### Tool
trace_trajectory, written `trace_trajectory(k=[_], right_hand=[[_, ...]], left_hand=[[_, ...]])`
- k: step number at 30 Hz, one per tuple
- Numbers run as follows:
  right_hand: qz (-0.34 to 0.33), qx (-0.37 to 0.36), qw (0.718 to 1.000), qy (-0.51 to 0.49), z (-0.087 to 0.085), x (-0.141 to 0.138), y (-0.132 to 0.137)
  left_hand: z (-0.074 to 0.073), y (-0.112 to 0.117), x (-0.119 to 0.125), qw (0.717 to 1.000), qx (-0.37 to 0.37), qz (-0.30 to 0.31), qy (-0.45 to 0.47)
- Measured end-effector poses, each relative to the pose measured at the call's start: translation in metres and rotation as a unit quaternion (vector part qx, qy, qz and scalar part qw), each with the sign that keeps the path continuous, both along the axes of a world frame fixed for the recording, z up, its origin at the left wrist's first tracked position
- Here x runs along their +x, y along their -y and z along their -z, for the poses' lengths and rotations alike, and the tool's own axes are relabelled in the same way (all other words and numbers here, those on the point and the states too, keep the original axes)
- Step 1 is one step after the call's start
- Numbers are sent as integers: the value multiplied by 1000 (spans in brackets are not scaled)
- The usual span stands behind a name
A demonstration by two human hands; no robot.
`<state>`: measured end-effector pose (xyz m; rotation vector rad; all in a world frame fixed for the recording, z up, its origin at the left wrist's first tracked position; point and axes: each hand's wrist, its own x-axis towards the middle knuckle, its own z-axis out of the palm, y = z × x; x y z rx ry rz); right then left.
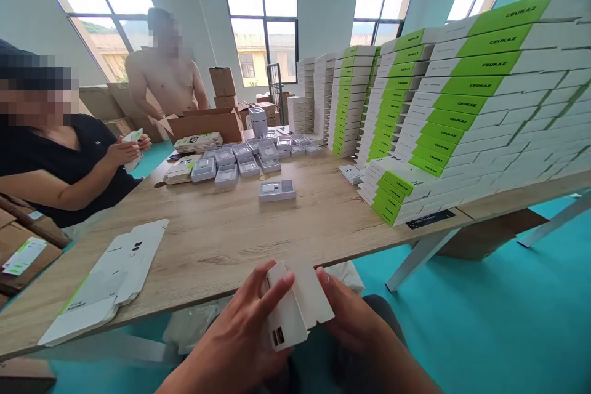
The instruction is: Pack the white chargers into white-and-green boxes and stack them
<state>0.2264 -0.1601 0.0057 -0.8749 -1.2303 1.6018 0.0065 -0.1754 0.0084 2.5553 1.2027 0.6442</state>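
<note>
Gripping white carton (295,311) — left hand (244,335) curled over it, right hand (353,320) pinching flap (both closed).

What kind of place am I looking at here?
Likely a small packing workshop: tall stacks of green-and-white boxes line the wooden table, flat cartons lie on it, and the left hand and right hand hold a white carton.

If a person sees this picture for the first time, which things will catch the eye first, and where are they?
The eye goes first to the tall stacks of white-and-green flat cardboard boxes on the right side of the long wooden table. Next, at the bottom centre, the left hand and right hand hold a small white cardboard carton. Grey plastic trays lie mid-table.
</note>
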Motion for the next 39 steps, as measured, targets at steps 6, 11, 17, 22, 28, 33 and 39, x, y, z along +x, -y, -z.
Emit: trace_trajectory(k=[6,11,17,22,28,33,39], right_hand=[[-159,-112,961,-196,5,-6,5],[-148,-145,968,-139,19,-8,5],[-60,101,966,231,10,-9,8],[-139,161,935,284,-2,-1,16],[-150,262,879,369,0,4,18],[-216,306,839,395,4,10,7],[-138,261,876,381,14,17,6]], left_hand=[[4,2,-2,995,79,58,24],[9,14,5,993,114,31,4],[29,21,11,982,189,-6,5],[20,33,-7,993,3,5,119],[-8,30,-10,964,-231,89,94],[-4,29,-9,972,-202,113,29],[2,19,-2,978,-157,135,-16]])
